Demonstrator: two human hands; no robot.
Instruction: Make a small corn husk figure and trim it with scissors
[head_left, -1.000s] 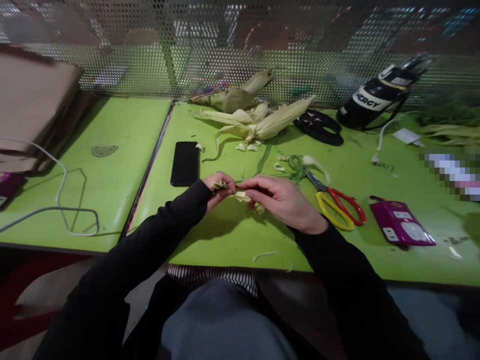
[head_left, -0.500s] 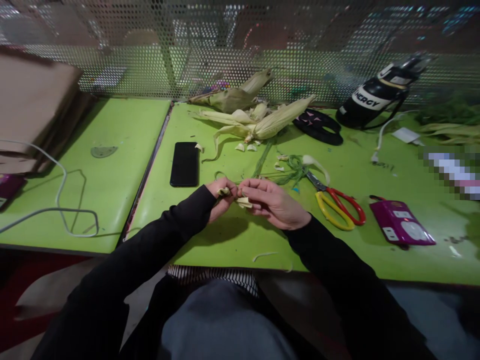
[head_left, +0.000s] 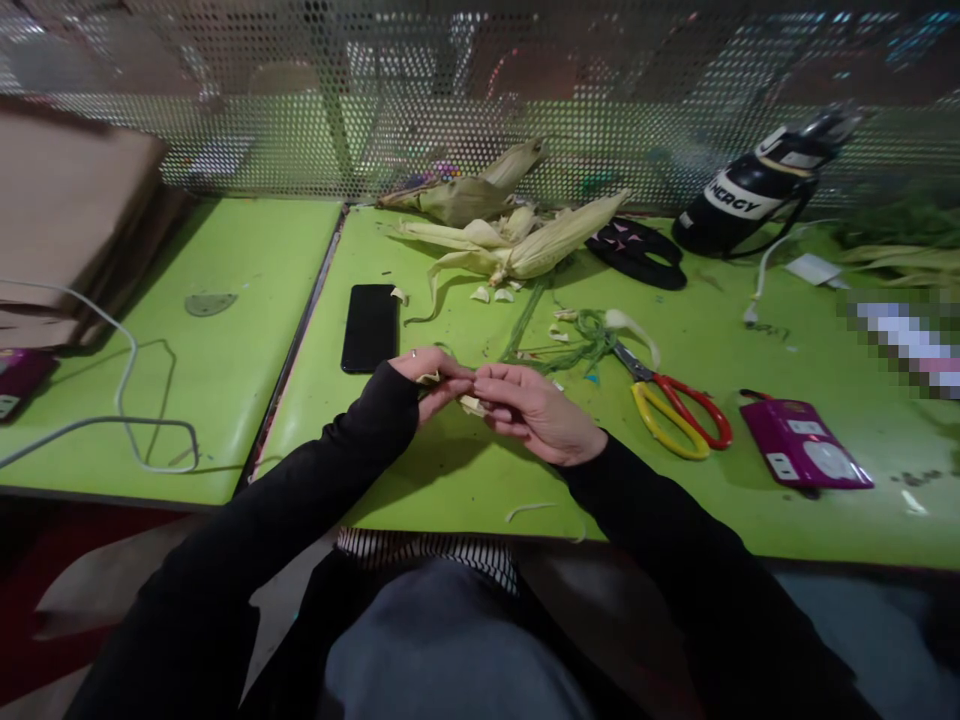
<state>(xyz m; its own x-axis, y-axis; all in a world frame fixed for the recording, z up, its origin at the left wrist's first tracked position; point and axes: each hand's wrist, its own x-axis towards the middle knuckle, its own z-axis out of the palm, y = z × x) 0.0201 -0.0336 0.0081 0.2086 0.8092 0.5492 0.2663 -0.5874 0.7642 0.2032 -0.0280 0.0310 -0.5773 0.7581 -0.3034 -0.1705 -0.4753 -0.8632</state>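
Note:
My left hand (head_left: pixel 435 376) and my right hand (head_left: pixel 534 412) meet fingertip to fingertip just above the green table (head_left: pixel 465 480), both in black sleeves. Between them they pinch a small pale strip of corn husk (head_left: pixel 472 404), mostly hidden by the fingers. Both hands are closed on it. A black phone (head_left: pixel 370 327) lies just beyond my left hand. Red and yellow scissors (head_left: pixel 675 408) lie to the right of my right hand, beside a tangle of green strands (head_left: pixel 589 335).
Several corn husks (head_left: pixel 517 245) are piled at the back against a perforated metal screen. A purple power strip (head_left: pixel 802 452) lies at the right, a black bottle (head_left: pixel 757 190) and black strap behind. A white cable (head_left: pixel 127 400) loops over the left table.
Both hands have drawn slightly nearer to me and to the left, still pinching the husk strip; my right hand has turned so its fingers curl more tightly.

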